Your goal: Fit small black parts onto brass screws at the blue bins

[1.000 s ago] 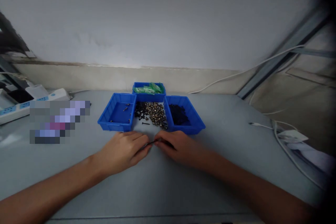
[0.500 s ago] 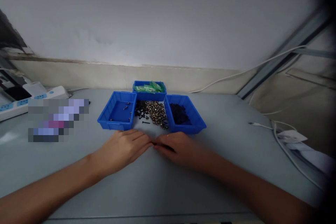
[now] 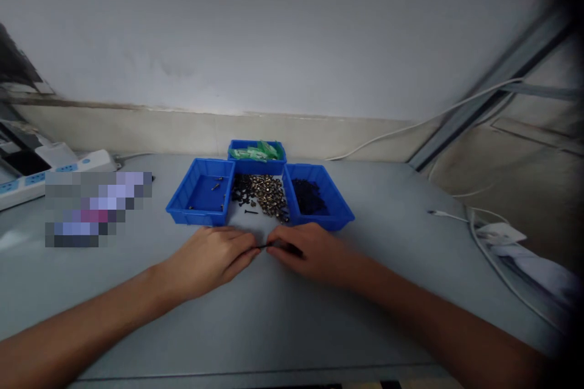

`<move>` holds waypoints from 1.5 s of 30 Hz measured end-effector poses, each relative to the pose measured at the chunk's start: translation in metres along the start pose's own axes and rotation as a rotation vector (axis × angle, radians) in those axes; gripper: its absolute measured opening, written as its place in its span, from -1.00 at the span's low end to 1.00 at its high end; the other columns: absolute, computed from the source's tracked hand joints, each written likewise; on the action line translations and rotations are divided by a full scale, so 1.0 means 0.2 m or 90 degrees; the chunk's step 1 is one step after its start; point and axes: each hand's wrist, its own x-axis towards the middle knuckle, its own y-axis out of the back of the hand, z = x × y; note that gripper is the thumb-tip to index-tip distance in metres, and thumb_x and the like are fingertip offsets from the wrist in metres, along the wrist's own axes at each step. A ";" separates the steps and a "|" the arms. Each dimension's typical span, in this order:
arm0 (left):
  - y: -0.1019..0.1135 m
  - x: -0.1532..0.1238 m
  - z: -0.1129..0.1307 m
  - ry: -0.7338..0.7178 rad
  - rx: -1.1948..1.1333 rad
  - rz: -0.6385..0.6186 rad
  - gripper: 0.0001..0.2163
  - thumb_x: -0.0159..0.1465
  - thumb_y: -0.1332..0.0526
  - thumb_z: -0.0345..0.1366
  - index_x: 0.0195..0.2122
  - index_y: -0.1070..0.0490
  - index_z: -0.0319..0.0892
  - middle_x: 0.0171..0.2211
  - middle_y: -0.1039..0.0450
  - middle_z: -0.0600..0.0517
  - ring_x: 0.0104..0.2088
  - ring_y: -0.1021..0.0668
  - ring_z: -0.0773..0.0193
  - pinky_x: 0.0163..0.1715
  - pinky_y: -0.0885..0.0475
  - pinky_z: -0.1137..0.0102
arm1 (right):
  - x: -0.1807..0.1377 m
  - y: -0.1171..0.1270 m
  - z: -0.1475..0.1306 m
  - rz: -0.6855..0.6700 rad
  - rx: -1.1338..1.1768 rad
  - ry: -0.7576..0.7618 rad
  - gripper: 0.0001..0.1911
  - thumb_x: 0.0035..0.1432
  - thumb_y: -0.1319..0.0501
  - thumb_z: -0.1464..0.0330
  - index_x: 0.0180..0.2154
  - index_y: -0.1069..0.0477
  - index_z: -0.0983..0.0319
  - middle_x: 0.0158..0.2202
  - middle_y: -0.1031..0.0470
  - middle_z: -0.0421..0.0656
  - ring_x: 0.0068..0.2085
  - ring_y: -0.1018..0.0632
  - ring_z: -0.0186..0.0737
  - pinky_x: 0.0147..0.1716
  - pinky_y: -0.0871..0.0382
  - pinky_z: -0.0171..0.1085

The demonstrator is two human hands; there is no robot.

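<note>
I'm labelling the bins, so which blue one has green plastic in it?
The rear bin, closest to the wall, holds the green plastic; the left bin has a few small pieces, the right bin a dark heap.

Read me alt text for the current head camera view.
The left hand and right hand hold a thin dark piece between them over a grey table; beyond, three blue bins border a pile of small brass-coloured and black parts.

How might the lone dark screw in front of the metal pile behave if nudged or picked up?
The dark screw would probably roll in an arc, since one end looks wider than its shank. It is likely stiff, lying straight. Being thin, it may be fiddly to lift off the smooth-looking table.
</note>
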 end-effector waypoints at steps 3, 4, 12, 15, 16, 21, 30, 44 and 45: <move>0.01 0.00 0.00 0.003 0.029 0.017 -0.75 0.30 0.08 -0.28 -0.42 -0.32 -0.21 -0.51 -0.36 0.08 -0.47 -0.44 0.33 -0.47 -0.30 0.42 | 0.00 0.00 0.01 -0.015 -0.010 0.010 -0.81 0.17 0.00 0.32 -0.32 -0.34 0.23 -0.44 -0.44 -0.22 -0.43 -0.44 -0.34 -0.47 -0.19 -0.37; 0.02 0.00 0.01 -0.001 0.034 0.024 -0.74 0.30 0.08 -0.28 -0.42 -0.32 -0.21 -0.51 -0.36 0.07 -0.48 -0.44 0.34 -0.47 -0.30 0.43 | 0.00 0.00 0.01 -0.018 -0.015 0.017 -0.79 0.18 0.02 0.31 -0.34 -0.34 0.23 -0.45 -0.43 -0.22 -0.44 -0.43 -0.34 -0.47 -0.19 -0.37; 0.02 0.00 0.00 -0.033 0.057 0.074 -0.73 0.32 0.11 -0.28 -0.37 -0.33 -0.21 -0.50 -0.37 0.07 -0.46 -0.44 0.34 -0.46 -0.32 0.44 | 0.00 -0.01 0.01 -0.007 0.037 -0.036 -0.76 0.19 0.03 0.25 -0.17 -0.25 0.22 -0.39 -0.43 -0.20 -0.40 -0.44 -0.31 -0.45 -0.24 -0.35; 0.02 -0.01 -0.01 -0.031 0.071 0.081 -0.72 0.32 0.11 -0.28 -0.40 -0.33 -0.22 -0.51 -0.36 0.07 -0.48 -0.44 0.34 -0.48 -0.31 0.43 | 0.01 -0.02 0.01 -0.009 0.009 -0.016 -0.79 0.20 0.02 0.28 -0.21 -0.28 0.23 -0.39 -0.43 -0.19 -0.39 -0.45 -0.31 -0.43 -0.25 -0.34; 0.02 -0.01 0.00 -0.034 0.076 0.088 -0.71 0.32 0.11 -0.28 -0.40 -0.33 -0.22 -0.51 -0.36 0.07 -0.48 -0.43 0.34 -0.49 -0.31 0.43 | 0.01 -0.02 0.01 -0.008 -0.009 0.000 -0.80 0.20 0.03 0.29 -0.26 -0.30 0.24 -0.40 -0.43 -0.19 -0.40 -0.45 -0.31 -0.43 -0.24 -0.33; 0.01 -0.01 0.02 -0.097 0.121 0.131 -0.76 0.30 0.06 -0.32 -0.38 -0.36 -0.23 -0.51 -0.34 0.05 -0.49 -0.39 0.34 -0.51 -0.28 0.44 | 0.01 -0.06 0.01 0.018 -0.045 0.059 -0.81 0.18 0.04 0.39 -0.35 -0.32 0.24 -0.44 -0.43 -0.19 -0.45 -0.43 -0.34 -0.46 -0.23 -0.36; 0.01 -0.03 0.02 -0.135 0.174 0.114 -0.84 0.27 0.01 -0.40 -0.39 -0.32 -0.21 -0.49 -0.30 0.06 -0.48 -0.36 0.33 -0.53 -0.23 0.43 | 0.01 -0.06 0.02 0.016 -0.044 0.036 -0.83 0.16 0.03 0.37 -0.34 -0.31 0.22 -0.46 -0.43 -0.21 -0.45 -0.45 -0.33 -0.49 -0.21 -0.36; -0.02 0.00 0.02 -0.009 0.000 0.022 -0.79 0.29 0.04 -0.30 -0.32 -0.35 -0.20 -0.45 -0.38 0.05 -0.43 -0.44 0.32 -0.44 -0.32 0.40 | -0.01 -0.03 -0.02 0.041 0.020 0.021 -0.80 0.12 -0.05 0.29 -0.24 -0.31 0.24 -0.48 -0.46 -0.21 -0.44 -0.45 -0.33 -0.46 -0.21 -0.37; -0.02 0.00 0.02 -0.010 0.004 0.025 -0.79 0.29 0.04 -0.29 -0.32 -0.35 -0.20 -0.45 -0.37 0.04 -0.43 -0.44 0.31 -0.44 -0.31 0.40 | -0.01 -0.03 -0.02 0.049 0.006 0.023 -0.81 0.12 -0.04 0.29 -0.25 -0.31 0.24 -0.48 -0.45 -0.20 -0.44 -0.45 -0.32 -0.46 -0.21 -0.36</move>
